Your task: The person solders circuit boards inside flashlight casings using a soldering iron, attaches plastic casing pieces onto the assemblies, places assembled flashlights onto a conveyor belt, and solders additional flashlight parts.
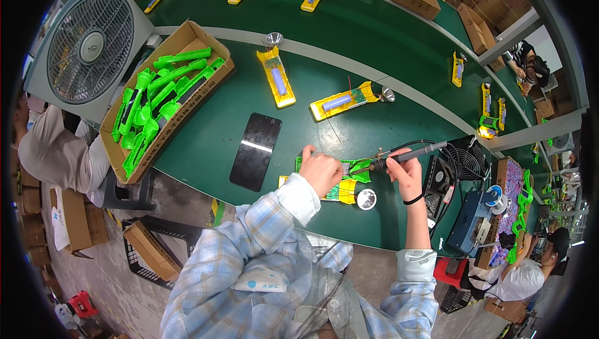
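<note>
My right hand (405,173) grips a soldering iron (427,150) like a pen, its tip end pointing left toward my left hand. My left hand (321,171) is closed over a green flashlight housing (359,170), one finger raised; what its fingertips hold is hidden under the hand. Just nearer to me lies a yellow flashlight housing (345,192) with a green circuit board, and a round silver reflector (366,199) rests at its right end. Beyond my hands are two more open yellow housings, one (277,80) upright in view and one (340,103) slanted, each with a purple battery cell and a reflector.
A black phone (256,152) lies left of my hands. Farther left are a carton (190,130) of green housings and a grey fan (90,45). At right stand a blue soldering station (468,220), a solder spool (495,198) and a small black fan (440,176). Co-workers sit at the right.
</note>
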Demonstrator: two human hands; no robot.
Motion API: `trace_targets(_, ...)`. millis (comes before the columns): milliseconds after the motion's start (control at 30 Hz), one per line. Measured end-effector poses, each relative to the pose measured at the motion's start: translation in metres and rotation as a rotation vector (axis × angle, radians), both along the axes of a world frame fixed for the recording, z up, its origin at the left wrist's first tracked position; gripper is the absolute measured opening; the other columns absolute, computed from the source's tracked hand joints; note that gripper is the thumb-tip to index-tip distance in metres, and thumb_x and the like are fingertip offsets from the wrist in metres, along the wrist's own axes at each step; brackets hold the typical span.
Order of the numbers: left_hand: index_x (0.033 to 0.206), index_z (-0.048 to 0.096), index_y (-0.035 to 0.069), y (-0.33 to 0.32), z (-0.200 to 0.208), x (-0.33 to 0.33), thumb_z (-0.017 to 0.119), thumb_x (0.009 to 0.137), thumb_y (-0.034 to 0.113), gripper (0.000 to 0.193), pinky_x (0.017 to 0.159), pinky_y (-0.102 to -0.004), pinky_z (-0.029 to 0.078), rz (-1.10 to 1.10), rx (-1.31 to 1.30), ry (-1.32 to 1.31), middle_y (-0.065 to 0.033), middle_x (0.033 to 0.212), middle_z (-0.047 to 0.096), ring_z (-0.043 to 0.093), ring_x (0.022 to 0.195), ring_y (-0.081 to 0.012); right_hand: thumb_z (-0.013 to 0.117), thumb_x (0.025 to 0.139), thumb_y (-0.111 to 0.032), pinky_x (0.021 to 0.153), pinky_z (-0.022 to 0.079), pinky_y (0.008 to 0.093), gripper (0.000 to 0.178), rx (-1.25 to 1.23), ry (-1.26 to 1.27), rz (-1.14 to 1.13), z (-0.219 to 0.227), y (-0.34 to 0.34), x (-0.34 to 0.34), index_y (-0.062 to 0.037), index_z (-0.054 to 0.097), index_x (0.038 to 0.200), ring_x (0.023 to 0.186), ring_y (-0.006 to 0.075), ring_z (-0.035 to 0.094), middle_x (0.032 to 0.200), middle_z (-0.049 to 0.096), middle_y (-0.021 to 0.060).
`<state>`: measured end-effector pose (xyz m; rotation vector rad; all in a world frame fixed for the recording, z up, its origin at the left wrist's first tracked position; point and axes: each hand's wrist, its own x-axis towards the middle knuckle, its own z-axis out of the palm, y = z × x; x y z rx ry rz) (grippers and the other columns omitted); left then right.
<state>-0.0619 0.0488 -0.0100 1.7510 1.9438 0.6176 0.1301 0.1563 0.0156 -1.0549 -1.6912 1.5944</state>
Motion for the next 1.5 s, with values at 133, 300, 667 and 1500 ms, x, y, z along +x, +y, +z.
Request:
trace_targets(133, 0.066, 0.064, 0.012, -0.001, -0.001, -0.001, 0.054, 0.073, 0.017, 0.013, 0.088, -0.0414, 0.025, 0.004, 0.003, -0.011, -0.0047, 0.066, 0.061, 0.057, 0.071, -0.0201, 0.06, 0.079, -0.011, 0.044, 0.035, 0.0181, 0.016, -0.011, 0.059, -0.038, 0.002, 0.0, 0.005, -0.0001, 0.051, 0.087, 0.049, 0.0063, 0.045, 0.064, 0.052, 0.0038)
trace_targets(300, 0.067, 0.064, 0.013, -0.003, -0.003, -0.001, 0.054, 0.073, 0.017, 0.012, 0.088, -0.0415, 0.024, 0.013, 0.034, -0.027, -0.0029, 0.065, 0.06, 0.056, 0.072, -0.019, 0.06, 0.078, -0.01, 0.044, 0.035, 0.0186, 0.016, 0.007, 0.079, -0.047, 0.004, 0.001, 0.007, 0.0001, 0.051, 0.087, 0.049, 0.0072, 0.045, 0.063, 0.052, 0.0043)
trace_targets(667, 0.064, 0.064, 0.01, -0.001, -0.002, 0.0, 0.054, 0.071, 0.013, 0.012, 0.088, -0.0458, 0.025, 0.024, 0.067, -0.043, -0.0078, 0.064, 0.061, 0.059, 0.066, -0.0212, 0.06, 0.078, -0.009, 0.043, 0.034, 0.0187, 0.014, -0.003, 0.052, -0.024, -0.002, -0.001, 0.003, 0.0006, 0.052, 0.086, 0.047, 0.0068, 0.044, 0.062, 0.052, 0.0043)
trace_targets(1500, 0.065, 0.065, 0.01, 0.0, -0.003, -0.002, 0.055, 0.071, 0.013, 0.012, 0.088, -0.0464, 0.024, 0.023, 0.07, -0.052, -0.0085, 0.063, 0.061, 0.059, 0.066, -0.0219, 0.06, 0.078, -0.01, 0.043, 0.033, 0.0183, 0.015, -0.008, 0.077, -0.048, -0.005, -0.001, 0.005, -0.0003, 0.051, 0.086, 0.048, 0.0066, 0.044, 0.062, 0.052, 0.0043)
